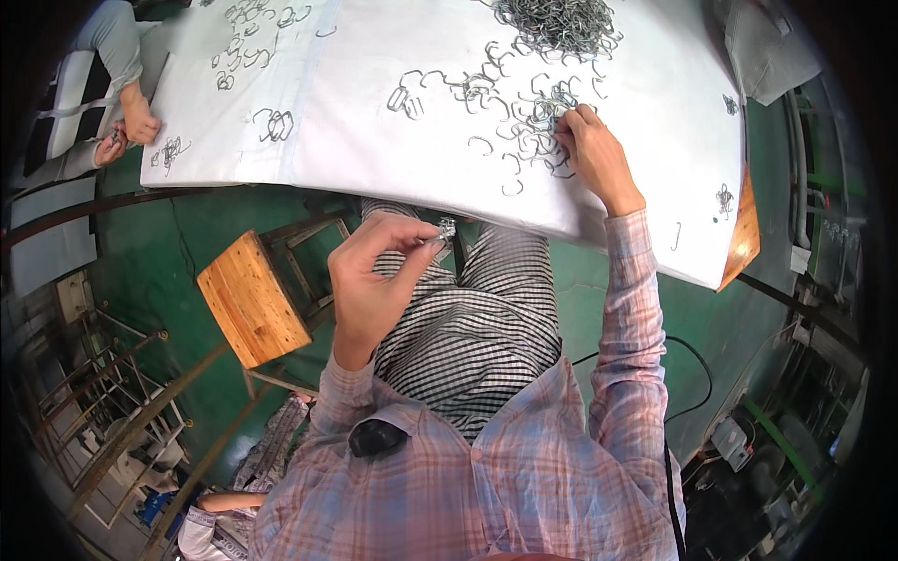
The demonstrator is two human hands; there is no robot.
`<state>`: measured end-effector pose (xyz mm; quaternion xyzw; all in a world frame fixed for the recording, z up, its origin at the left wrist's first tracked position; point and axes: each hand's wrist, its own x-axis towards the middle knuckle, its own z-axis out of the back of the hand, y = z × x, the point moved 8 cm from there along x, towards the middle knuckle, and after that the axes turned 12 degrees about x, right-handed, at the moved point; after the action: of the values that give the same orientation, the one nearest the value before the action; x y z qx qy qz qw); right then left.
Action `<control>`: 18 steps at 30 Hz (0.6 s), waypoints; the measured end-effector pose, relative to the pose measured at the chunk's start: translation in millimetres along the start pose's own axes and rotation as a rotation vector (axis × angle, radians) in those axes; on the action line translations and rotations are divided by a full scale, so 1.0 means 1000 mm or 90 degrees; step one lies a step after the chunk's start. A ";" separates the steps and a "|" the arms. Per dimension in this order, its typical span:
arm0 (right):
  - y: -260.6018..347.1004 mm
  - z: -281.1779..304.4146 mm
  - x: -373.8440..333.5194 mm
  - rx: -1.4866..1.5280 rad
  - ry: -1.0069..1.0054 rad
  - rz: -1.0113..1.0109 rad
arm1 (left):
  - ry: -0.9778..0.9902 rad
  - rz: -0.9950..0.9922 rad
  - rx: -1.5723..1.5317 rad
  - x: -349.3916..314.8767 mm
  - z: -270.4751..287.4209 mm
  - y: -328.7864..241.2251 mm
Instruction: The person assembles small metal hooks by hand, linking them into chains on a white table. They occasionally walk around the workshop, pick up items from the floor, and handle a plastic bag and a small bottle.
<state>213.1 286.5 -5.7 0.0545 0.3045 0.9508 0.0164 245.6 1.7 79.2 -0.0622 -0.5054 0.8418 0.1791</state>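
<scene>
The left hand (369, 280) pinched a small shiny metal piece (447, 228). The right hand (601, 159) curled down over bent wires (541, 114) at one o'clock on the white tabletop (365, 140), hiding some; I couldn't tell if it held any. A big dark pile (566, 23) sat beyond. Another person's hand (140, 120) was at ten o'clock, a wooden stool (253, 299) at nine.

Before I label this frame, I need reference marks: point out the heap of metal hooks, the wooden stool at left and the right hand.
Heap of metal hooks (563, 26): head view, its middle.
Wooden stool (253, 301): head view, middle of seat.
Right hand (599, 161): head view, back of hand.
</scene>
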 end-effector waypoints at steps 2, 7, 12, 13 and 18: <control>0.000 0.004 -0.005 0.017 -0.014 -0.015 | 0.001 -0.008 0.018 -0.001 0.001 -0.001; -0.007 0.022 -0.009 0.137 -0.066 -0.015 | -0.034 -0.026 0.016 -0.001 0.005 -0.007; -0.015 0.018 -0.001 0.200 0.001 -0.047 | -0.030 -0.033 0.016 -0.002 0.007 -0.008; -0.016 0.012 0.000 0.198 0.031 -0.048 | -0.022 -0.032 0.019 -0.002 0.006 -0.008; -0.009 0.004 0.003 0.086 0.073 -0.011 | -0.010 -0.031 0.028 -0.004 0.004 -0.005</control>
<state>210.8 295.9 -7.2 -0.0019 0.3686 0.9296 0.0036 249.4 -1.2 85.6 -0.0395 -0.4897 0.8484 0.1969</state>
